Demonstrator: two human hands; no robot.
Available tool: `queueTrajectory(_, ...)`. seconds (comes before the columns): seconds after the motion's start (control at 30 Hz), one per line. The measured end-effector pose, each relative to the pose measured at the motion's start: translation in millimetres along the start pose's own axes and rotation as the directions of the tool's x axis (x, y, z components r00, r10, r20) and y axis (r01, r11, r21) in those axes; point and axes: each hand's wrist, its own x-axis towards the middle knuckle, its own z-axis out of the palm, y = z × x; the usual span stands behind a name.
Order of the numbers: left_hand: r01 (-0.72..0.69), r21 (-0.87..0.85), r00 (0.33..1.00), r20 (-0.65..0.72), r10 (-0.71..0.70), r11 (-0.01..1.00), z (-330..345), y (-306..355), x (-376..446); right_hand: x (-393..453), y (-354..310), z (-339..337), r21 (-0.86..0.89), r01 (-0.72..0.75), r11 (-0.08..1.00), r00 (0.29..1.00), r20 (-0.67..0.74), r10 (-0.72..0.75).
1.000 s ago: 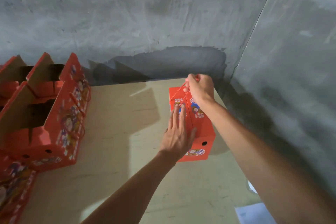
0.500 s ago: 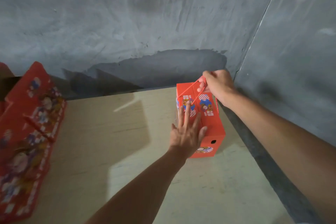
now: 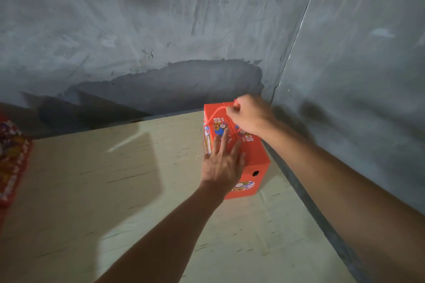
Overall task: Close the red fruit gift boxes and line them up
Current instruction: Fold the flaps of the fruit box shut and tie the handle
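Box [image 3: 255, 158] closed and red, standing upright on the pale wooden table [image 3: 96, 190] at its far right corner, close to where two grey walls [image 3: 161, 18] meet. Nearest, the left hand [image 3: 222, 163] lies flat on its top, fingers [image 3: 218, 142] straight and spread, pressing the flaps down. Farther back, the right hand [image 3: 249, 115] is curled, pinching the red cord handle [image 3: 216, 114] that runs up from the lid. Cartoon prints mark the top and the near end, which also has a small round hole. More red boxes [image 3: 11, 163], blurred, show at the left edge.
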Motion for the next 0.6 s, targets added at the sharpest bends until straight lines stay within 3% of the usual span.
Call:
queueTrajectory(0.07,-0.035,0.023,0.999,-0.017,0.036,0.999,-16,2,-2,-16,-8,-7,-0.255,0.121,0.96,0.993,0.043,-0.113)
queueTrajectory(0.13,-0.039,0.014,0.998,-0.04,0.04,0.999,-34,2,-8,-35,-23,-14,-0.315,0.215,0.925,0.976,0.043,-0.213)
queueTrajectory(0.37,0.033,-0.132,0.992,-0.114,-0.048,0.991,-116,-11,-85,-131,-93,-28,-0.136,0.333,0.933,0.94,-0.024,-0.339)
queueTrajectory(0.6,0.203,-0.122,0.955,-0.197,-0.224,0.972,-202,-49,-238,-260,-171,-32,0.063,0.412,0.909,0.908,-0.108,-0.405)
